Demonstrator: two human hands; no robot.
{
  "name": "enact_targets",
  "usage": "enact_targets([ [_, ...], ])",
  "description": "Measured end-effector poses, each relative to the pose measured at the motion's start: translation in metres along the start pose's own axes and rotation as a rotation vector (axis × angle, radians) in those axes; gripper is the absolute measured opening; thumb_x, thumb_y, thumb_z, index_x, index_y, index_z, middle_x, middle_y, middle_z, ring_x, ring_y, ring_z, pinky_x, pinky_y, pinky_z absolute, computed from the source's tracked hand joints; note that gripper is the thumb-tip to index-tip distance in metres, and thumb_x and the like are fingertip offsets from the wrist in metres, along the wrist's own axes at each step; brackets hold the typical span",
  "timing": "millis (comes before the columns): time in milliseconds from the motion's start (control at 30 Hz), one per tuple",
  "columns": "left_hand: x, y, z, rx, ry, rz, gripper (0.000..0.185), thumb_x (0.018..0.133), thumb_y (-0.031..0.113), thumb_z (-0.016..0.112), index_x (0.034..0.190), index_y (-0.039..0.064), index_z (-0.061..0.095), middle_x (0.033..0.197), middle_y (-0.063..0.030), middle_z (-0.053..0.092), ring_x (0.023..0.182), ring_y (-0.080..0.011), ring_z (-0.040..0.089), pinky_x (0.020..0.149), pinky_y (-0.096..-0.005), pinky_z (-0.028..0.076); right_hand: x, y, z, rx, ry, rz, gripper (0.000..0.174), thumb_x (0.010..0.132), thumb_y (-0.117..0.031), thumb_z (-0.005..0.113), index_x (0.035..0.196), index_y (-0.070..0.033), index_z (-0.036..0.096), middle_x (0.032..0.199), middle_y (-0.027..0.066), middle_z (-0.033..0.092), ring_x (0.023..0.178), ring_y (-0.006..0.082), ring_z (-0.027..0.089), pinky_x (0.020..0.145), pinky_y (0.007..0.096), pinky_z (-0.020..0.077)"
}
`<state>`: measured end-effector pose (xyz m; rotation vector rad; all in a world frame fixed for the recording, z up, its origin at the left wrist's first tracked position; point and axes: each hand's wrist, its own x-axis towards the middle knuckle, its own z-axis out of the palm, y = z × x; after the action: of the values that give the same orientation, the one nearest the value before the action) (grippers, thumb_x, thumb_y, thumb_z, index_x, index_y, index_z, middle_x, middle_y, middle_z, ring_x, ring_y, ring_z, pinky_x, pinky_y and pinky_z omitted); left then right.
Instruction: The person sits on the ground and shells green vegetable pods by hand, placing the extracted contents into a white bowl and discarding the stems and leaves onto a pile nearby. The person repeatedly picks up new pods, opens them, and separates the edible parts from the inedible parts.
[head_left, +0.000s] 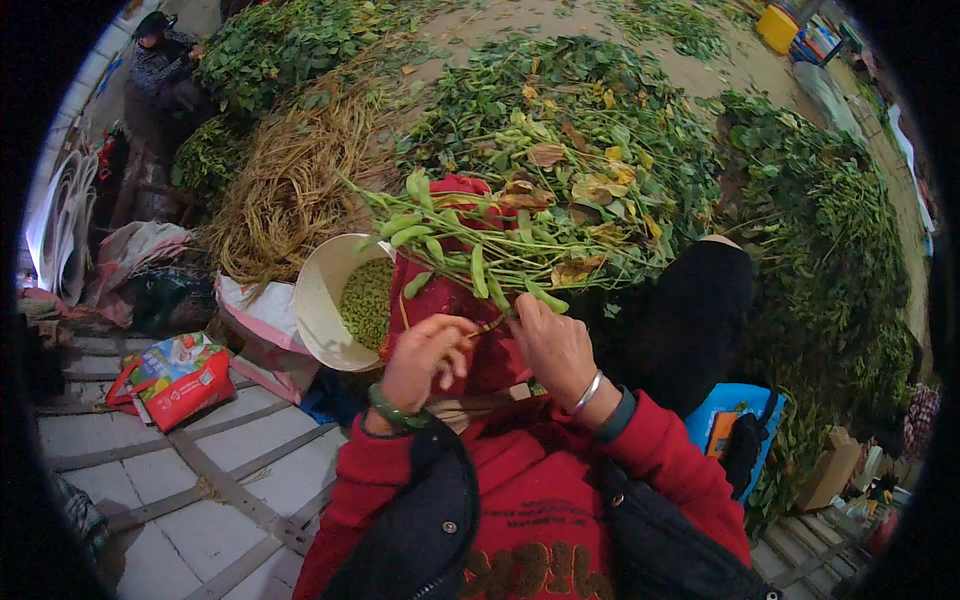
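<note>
A green soybean plant (477, 270) with plump pods and thin stems lies across my lap, over a red cloth (442, 300). My right hand (551, 341), with a silver bangle at its wrist, is closed around the plant near some pods. Between both hands runs a short brownish piece of stem (489, 325). My left hand (431, 352), slightly blurred and wearing a green bangle, pinches its near end. Close by on the left, a tilted white bucket (315, 300) holds many small green beans (365, 300).
Leafy soybean plants (562, 105) are heaped ahead and along the right (817, 225). Bare dry stalks (300, 157) lie ahead left. A red printed bag (191, 386) sits on the tiled floor (232, 442). At my right is a blue bag (720, 405). Another person (161, 64) sits far left.
</note>
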<state>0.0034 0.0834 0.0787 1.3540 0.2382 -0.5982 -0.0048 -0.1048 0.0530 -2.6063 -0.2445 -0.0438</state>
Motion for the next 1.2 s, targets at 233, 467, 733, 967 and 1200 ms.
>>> enact_targets([
  [233,0.030,-0.016,0.025,-0.253,-0.171,-0.135,0.021,0.092,0.027,0.048,0.088,0.007,0.055,0.065,0.0034,0.050,0.046,-0.0031,0.041,0.037,-0.0169,0.027,0.000,0.004,-0.010,0.545,0.082,0.060,0.018,0.080,-0.016,0.058,0.087,-0.004,0.047,0.068,0.0154,0.058,0.061,0.0355,0.058,0.051,0.0447,0.0442],
  [467,0.045,-0.026,0.038,-0.407,-0.102,-0.133,0.013,0.089,0.023,0.056,0.086,0.011,0.056,0.066,0.0045,0.053,0.046,-0.0029,0.044,0.036,-0.0163,0.025,-0.002,0.002,-0.020,0.316,0.058,0.106,0.016,0.082,-0.014,0.057,0.088,-0.004,0.047,0.069,0.0146,0.057,0.061,0.0336,0.057,0.051,0.0410,0.0434],
  [733,0.041,-0.017,0.040,-0.503,-0.155,-0.097,0.021,0.091,0.024,0.051,0.099,0.007,0.059,0.068,0.0051,0.054,0.045,-0.0020,0.039,0.038,-0.0164,0.027,-0.002,0.003,-0.019,0.483,0.024,0.006,0.019,0.083,-0.018,0.056,0.094,-0.006,0.046,0.077,0.0143,0.059,0.063,0.0353,0.058,0.052,0.0440,0.0456],
  [967,0.037,-0.015,0.046,-0.423,-0.111,-0.067,0.025,0.092,0.024,0.050,0.105,0.004,0.059,0.068,0.0052,0.054,0.044,-0.0017,0.036,0.039,-0.0167,0.026,0.002,-0.002,-0.026,0.281,0.109,-0.023,0.018,0.085,-0.021,0.054,0.094,-0.007,0.048,0.071,0.0155,0.059,0.062,0.0341,0.058,0.050,0.0437,0.0450],
  [1200,0.044,-0.015,0.050,-0.372,-0.109,-0.061,0.018,0.089,0.021,0.054,0.098,0.006,0.059,0.061,0.0059,0.046,0.045,-0.0017,0.036,0.040,-0.0175,0.024,-0.005,0.001,-0.022,0.527,-0.052,0.154,0.012,0.086,-0.011,0.047,0.093,-0.001,0.046,0.066,0.0197,0.055,0.064,0.0392,0.055,0.054,0.0446,0.0419],
])
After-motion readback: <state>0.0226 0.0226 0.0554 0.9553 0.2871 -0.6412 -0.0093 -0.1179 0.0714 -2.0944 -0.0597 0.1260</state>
